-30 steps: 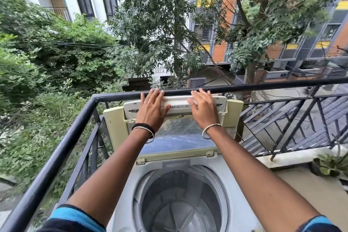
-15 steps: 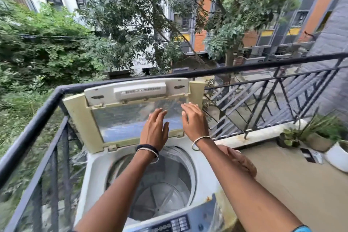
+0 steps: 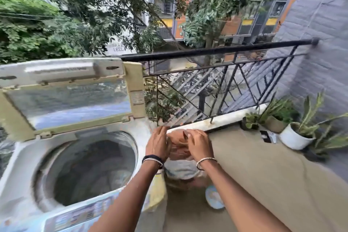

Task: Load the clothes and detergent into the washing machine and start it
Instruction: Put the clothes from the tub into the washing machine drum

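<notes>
The white top-loading washing machine (image 3: 24,158) stands at the left with its yellowed lid (image 3: 69,96) raised and the drum (image 3: 88,167) empty. A pile of clothes (image 3: 180,167), peach on top and pale below, sits on the floor just right of the machine. My left hand (image 3: 158,146) and my right hand (image 3: 199,145) hover over the pile's top, fingers loosely bent, holding nothing. A round blue and white object (image 3: 213,198) lies by the pile; the frame is blurred and I cannot identify it.
A black metal railing (image 3: 216,52) runs behind the machine and along the balcony edge. Potted plants (image 3: 295,135) stand at the right by a grey wall (image 3: 320,43). Tan balcony floor (image 3: 263,175) stretches to the right.
Both hands left the lid, which stays up, and moved right and down to the clothes pile. My view swung right, away from the drum.
</notes>
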A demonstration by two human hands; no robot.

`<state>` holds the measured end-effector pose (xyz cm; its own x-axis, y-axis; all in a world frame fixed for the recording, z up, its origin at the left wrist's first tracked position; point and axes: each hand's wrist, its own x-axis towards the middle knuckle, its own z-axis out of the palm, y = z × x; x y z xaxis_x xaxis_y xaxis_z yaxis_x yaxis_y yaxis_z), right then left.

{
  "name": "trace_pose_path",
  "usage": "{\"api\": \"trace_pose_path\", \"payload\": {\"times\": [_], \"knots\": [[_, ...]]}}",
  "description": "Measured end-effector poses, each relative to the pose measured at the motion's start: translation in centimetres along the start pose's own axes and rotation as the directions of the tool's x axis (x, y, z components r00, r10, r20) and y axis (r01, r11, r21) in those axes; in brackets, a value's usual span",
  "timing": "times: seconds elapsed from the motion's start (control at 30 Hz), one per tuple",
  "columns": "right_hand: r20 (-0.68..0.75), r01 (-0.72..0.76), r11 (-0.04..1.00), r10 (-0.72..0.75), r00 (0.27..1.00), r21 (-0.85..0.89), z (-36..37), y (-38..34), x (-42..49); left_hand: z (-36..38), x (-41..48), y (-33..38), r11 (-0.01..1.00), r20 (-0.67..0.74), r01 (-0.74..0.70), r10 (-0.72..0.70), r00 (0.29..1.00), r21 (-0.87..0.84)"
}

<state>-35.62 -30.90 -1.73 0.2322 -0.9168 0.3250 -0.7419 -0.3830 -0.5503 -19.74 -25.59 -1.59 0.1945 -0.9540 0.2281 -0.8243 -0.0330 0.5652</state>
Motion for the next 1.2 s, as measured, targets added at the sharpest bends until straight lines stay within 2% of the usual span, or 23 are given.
{"api": "trace_pose_path", "payload": {"times": [0.23, 0.37, 0.57, 0.7, 0.8, 1.0, 1.1, 1.2], "knots": [[-0.050, -0.051, 0.998, 0.052, 0.997, 0.023, -1.7, 7.5, 0.5, 5.9, 2.1, 3.2, 0.995, 0.154, 0.045, -0.058, 0.986, 0.086], [0.071, -0.207, 0.978, 0.208, 0.976, -0.020, 0.5, 12.5, 2.2, 9.7, 4.8, 2.9, 0.989, 0.182, 0.147, -0.148, 0.972, 0.020], [0.200, -0.314, 0.948, 0.317, 0.927, -0.047, 4.9, 19.3, 6.9, 16.8, 10.7, 0.7, 0.958, 0.299, 0.272, -0.286, 0.910, 0.090], [0.299, -0.375, 0.925, 0.374, 0.878, -0.060, 8.4, 23.6, 10.5, 21.7, 15.0, -2.0, 0.910, 0.400, 0.395, -0.411, 0.819, 0.126], [0.386, -0.417, 0.905, 0.416, 0.823, -0.085, 12.1, 26.9, 13.1, 25.6, 18.2, -4.8, 0.871, 0.477, 0.433, -0.490, 0.729, 0.233], [0.539, -0.472, 0.875, 0.452, 0.711, -0.111, 20.0, 31.7, 16.2, 33.1, 22.0, -10.5, 0.774, 0.508, 0.495, -0.633, 0.584, 0.395], [0.611, -0.489, 0.863, 0.456, 0.647, -0.127, 23.9, 33.8, 16.5, 35.9, 22.8, -12.1, 0.738, 0.496, 0.537, -0.674, 0.548, 0.409], [0.675, -0.491, 0.858, 0.452, 0.584, -0.150, 26.8, 35.1, 16.7, 38.1, 23.0, -13.1, 0.745, 0.483, 0.508, -0.667, 0.567, 0.432]]}}
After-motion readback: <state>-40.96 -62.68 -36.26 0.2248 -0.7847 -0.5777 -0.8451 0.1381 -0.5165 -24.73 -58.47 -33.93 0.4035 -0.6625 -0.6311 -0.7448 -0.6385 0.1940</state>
